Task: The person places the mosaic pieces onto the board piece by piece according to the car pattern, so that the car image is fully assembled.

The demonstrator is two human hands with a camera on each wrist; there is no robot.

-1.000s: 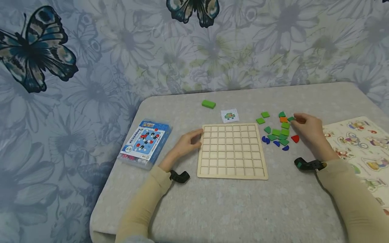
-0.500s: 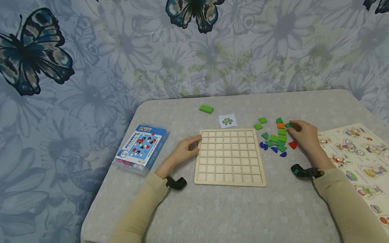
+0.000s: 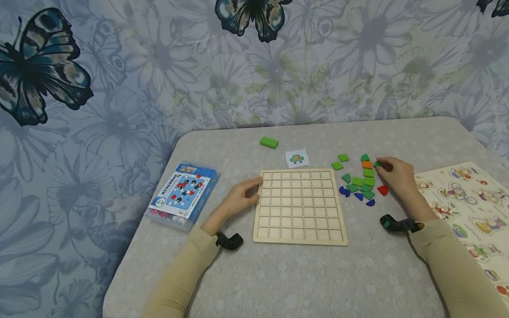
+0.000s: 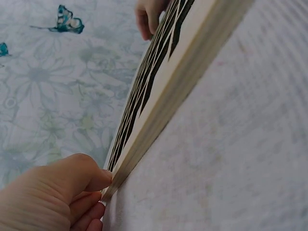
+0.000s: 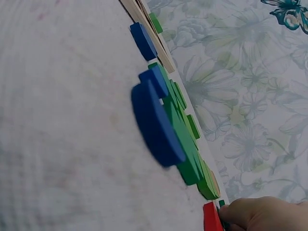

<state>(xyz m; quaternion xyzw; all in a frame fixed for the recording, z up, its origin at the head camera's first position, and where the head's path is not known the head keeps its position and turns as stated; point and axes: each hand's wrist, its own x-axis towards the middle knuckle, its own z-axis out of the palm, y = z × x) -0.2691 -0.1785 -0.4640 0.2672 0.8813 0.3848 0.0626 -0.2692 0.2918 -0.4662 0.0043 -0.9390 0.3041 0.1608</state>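
Observation:
A pale wooden grid board [image 3: 300,206] lies flat before the person. The left hand [image 3: 237,198] rests at its left edge, thumb and fingers touching the rim with a gap between them. In the left wrist view, the thumb [image 4: 84,175] meets the board's edge [image 4: 159,110]. At the right, the right hand [image 3: 397,176] pinches a small dark green piece [image 3: 377,164], partly hidden by the fingertips. Near it lie a red piece [image 3: 382,190], an orange square [image 3: 367,164], several green pieces [image 3: 357,181] and several blue rounded pieces [image 3: 370,202].
A small picture card [image 3: 297,158] lies behind the board, with a green block [image 3: 269,142] to its left. A blue-and-white boxed set [image 3: 183,194] is at left. At the right lies a large sheet with printed figures [image 3: 465,212]. A patterned wall stands behind the table.
The head view has tilted, so the table sits slightly lower in it. Both hands keep nearly the same places, the left at the board's edge and the right at the green piece.

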